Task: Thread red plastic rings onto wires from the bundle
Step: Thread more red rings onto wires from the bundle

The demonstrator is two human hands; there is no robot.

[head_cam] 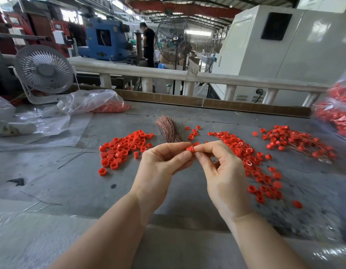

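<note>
Right, both hands are up over the counter [71,181], meeting just in front of the wire bundle [168,131]. The left hand [160,164] has thumb and forefinger curled in, pinching a red ring [190,148] from its left side. The right hand [224,171] pinches the same ring from the right, fingertips closed on it, the other fingers loosely bent below. Whether a wire is already in that ring, I cannot tell; it is too fine to see here.

The bundle, coppery and fanned at its far end, lies flat on the counter just behind the hands. Left of the bundle sits a loose pile of rings [121,148], spread in a single layer. Right of the bundle there is a bigger scatter of rings [244,152] with thin wires tangled through it, trailing down towards the near edge. Further right of the bundle, a heap of threaded rings [296,142] on wires. Far left of the bundle, a clear bag [94,103] with more red pieces inside, and behind that a small white fan [44,70]. At the right edge, another bag of red parts [339,111].
</note>
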